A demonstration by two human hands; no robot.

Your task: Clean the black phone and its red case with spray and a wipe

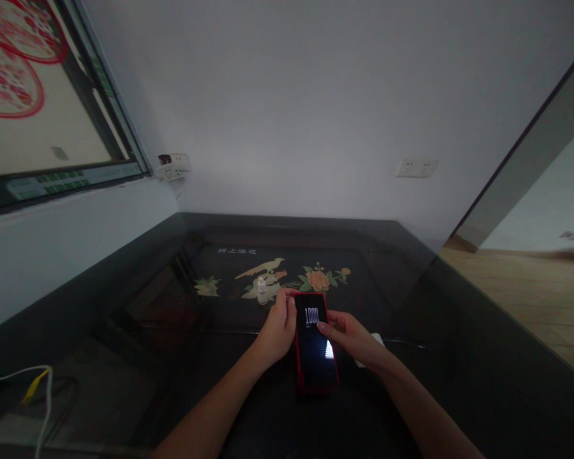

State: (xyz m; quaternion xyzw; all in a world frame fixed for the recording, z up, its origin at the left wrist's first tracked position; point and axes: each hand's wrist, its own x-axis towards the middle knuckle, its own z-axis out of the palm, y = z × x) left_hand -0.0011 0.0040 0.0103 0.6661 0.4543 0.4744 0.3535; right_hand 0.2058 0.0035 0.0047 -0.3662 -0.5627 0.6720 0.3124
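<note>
A smartphone (313, 360) in a red case is held upright over the dark table, its black screen showing "1000" in white digits. My left hand (281, 325) is closed along its left edge near the top. My right hand (351, 335) grips the right edge, with the thumb over the screen just below the digits. Past my left hand stands a small clear bottle (262, 291) with a pale cap. A white flat item (377, 340) lies partly hidden behind my right wrist.
The glossy black table (210, 363) has a bird and flower picture on its top. A white cable (48, 395) with a yellow tag lies at the left. Wall sockets (417, 168) sit above the table, and a window (52, 95) is on the left.
</note>
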